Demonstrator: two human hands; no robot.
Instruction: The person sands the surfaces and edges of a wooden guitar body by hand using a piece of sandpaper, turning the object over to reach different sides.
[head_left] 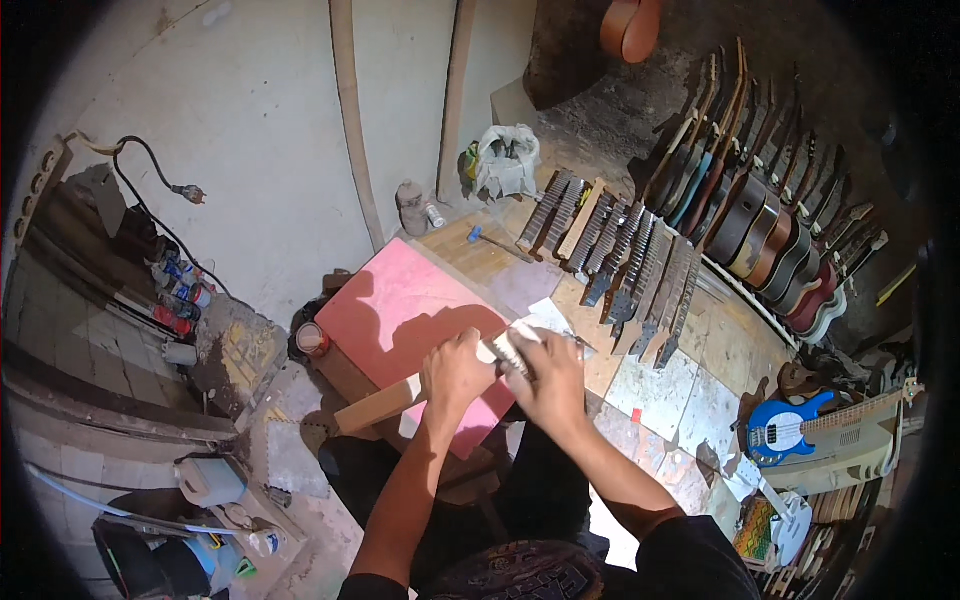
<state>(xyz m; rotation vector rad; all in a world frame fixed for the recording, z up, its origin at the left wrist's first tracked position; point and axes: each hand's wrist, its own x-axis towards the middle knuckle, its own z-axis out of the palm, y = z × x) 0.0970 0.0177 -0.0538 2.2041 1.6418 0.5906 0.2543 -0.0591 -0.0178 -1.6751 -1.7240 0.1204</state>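
My left hand (pixel 458 375) is closed around a long pale wooden bar (pixel 380 405), which slants from lower left to upper right over a pink board (pixel 400 290). Up at the bar's far end, my right hand (pixel 548 375) has its fingers curled over a whitish, ridged part (pixel 513 350). Whether that part belongs to the bar or is a separate piece I cannot tell. The bar's middle is hidden by my left hand.
Several dark fretted guitar necks (pixel 630 262) lie in a row on the bench. A blue-headed hammer (pixel 476 234) lies beyond the pink board, and a round can (pixel 311 339) stands at its left. Guitars (pixel 765 235) lean at the right, near a blue bass (pixel 788 430).
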